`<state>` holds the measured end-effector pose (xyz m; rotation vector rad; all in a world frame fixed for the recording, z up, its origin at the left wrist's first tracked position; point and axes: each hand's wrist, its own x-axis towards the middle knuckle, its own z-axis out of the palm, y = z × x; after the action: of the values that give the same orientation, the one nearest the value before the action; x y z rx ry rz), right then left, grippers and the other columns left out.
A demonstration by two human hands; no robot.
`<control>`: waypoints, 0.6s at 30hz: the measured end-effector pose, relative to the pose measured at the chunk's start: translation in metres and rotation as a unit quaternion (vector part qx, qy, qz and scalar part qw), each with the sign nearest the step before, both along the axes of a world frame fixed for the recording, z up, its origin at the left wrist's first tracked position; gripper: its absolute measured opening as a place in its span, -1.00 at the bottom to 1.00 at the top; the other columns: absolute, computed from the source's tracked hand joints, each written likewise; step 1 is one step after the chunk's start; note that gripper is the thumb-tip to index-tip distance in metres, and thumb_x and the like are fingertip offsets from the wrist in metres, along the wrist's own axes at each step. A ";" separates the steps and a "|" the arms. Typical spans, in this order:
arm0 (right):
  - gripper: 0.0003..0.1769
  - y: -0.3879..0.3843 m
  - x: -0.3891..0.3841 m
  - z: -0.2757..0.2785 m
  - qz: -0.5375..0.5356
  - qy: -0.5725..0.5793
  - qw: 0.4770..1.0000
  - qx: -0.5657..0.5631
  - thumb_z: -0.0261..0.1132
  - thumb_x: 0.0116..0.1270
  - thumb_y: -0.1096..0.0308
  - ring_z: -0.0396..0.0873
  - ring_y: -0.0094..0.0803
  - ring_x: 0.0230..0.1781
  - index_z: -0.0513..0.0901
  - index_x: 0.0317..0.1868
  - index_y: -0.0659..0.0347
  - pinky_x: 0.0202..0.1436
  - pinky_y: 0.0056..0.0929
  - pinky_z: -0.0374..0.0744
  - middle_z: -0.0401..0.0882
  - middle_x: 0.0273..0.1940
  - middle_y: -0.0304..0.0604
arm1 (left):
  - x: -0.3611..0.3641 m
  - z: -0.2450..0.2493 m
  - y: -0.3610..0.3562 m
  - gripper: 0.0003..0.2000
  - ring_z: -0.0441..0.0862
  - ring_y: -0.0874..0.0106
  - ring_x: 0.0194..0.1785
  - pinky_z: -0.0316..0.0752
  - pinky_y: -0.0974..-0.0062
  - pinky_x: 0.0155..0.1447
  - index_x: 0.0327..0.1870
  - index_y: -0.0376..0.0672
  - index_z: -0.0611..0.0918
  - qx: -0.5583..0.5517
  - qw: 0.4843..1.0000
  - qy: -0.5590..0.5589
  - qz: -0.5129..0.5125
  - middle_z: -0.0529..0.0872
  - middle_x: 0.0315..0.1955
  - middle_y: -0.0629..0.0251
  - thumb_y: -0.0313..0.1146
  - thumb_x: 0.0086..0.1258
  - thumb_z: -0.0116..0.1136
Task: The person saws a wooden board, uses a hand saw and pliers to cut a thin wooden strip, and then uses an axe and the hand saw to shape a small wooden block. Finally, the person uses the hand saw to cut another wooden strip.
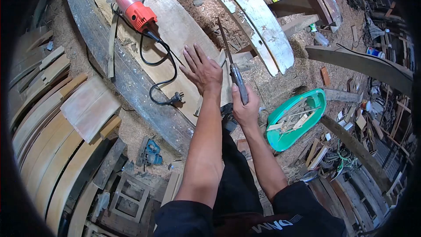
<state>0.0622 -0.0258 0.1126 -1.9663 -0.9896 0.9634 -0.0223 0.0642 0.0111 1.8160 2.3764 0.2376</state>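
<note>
My left hand (201, 70) lies on the pale wooden board (175, 13), fingers stretched out and slightly spread. In my right hand (246, 105) is a hand saw (237, 77), gripped by its grey handle. Its narrow brownish blade, seen almost edge-on, points away from me past the board's right side. A red trim router (137, 12) with a clear base lies on the board, up and left of my left hand. Its black cord (169, 74) loops beside that hand and ends in a plug (176, 98). Something dark below my right wrist is partly hidden.
A green tub (272, 140) of wood offcuts stands at the right. A blue power tool (152, 152) rests on the ground at lower left. Curved timbers (48, 166) are stacked on the left; a whitish plank (256, 13) lies ahead. Shavings and scraps cover the ground.
</note>
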 end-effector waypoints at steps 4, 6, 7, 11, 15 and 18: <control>-0.67 -0.032 -0.001 0.011 -0.013 0.016 1.000 -0.001 0.34 0.42 0.25 0.26 -0.58 -0.65 0.50 -0.46 0.24 -0.56 -0.41 0.29 0.30 -0.68 -0.24 | 0.000 -0.004 -0.003 -0.30 -0.04 0.16 0.65 -0.23 -0.25 0.57 0.57 -0.10 0.17 0.007 1.000 -0.003 0.001 0.04 0.60 0.04 -0.23 0.38 -0.03; -0.67 -0.043 0.002 0.010 0.003 0.004 1.000 0.014 0.35 0.41 0.26 0.25 -0.58 -0.66 0.50 -0.46 0.24 -0.57 -0.41 0.28 0.29 -0.69 -0.25 | 0.000 -0.004 -0.004 -0.31 -0.04 0.16 0.65 -0.23 -0.25 0.57 0.57 -0.10 0.17 0.004 1.000 -0.001 0.001 0.03 0.60 0.05 -0.23 0.38 -0.03; -0.68 -0.045 0.003 0.012 0.010 -0.002 1.000 0.013 0.35 0.42 0.27 0.25 -0.58 -0.68 0.50 -0.46 0.24 -0.58 -0.39 0.28 0.29 -0.70 -0.25 | -0.001 -0.004 -0.002 -0.31 -0.04 0.16 0.65 -0.23 -0.25 0.57 0.57 -0.10 0.17 0.005 1.000 0.002 0.001 0.03 0.60 0.05 -0.23 0.38 -0.03; -0.67 -0.049 0.004 0.027 0.022 -0.020 0.999 0.016 0.35 0.42 0.27 0.27 -0.56 -0.68 0.49 -0.46 0.24 -0.58 -0.39 0.29 0.31 -0.70 -0.23 | -0.001 -0.005 -0.003 -0.33 -0.05 0.16 0.65 -0.24 -0.23 0.57 0.57 -0.11 0.18 0.007 1.000 0.001 -0.001 0.03 0.60 0.05 -0.23 0.41 -0.07; -0.67 -0.046 0.006 0.024 0.020 -0.011 1.000 0.005 0.36 0.41 0.27 0.30 -0.53 -0.69 0.50 -0.45 0.24 -0.58 -0.39 0.31 0.33 -0.70 -0.20 | -0.001 0.000 -0.001 -0.37 -0.07 0.15 0.65 -0.26 -0.20 0.58 0.57 -0.12 0.18 -0.006 1.000 -0.006 0.002 0.01 0.60 0.05 -0.23 0.46 -0.11; -0.68 -0.025 0.005 0.016 0.026 -0.014 1.000 -0.001 0.36 0.41 0.27 0.31 -0.51 -0.70 0.51 -0.45 0.26 -0.57 -0.38 0.32 0.34 -0.70 -0.19 | 0.000 -0.001 -0.004 -0.34 -0.05 0.16 0.65 -0.25 -0.24 0.58 0.57 -0.11 0.16 -0.003 1.000 -0.009 0.001 0.02 0.60 0.06 -0.23 0.42 -0.09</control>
<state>0.0675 -0.0507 0.1287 -1.9700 -1.0609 0.9677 -0.0222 0.0601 0.0101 1.8004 2.3653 0.2458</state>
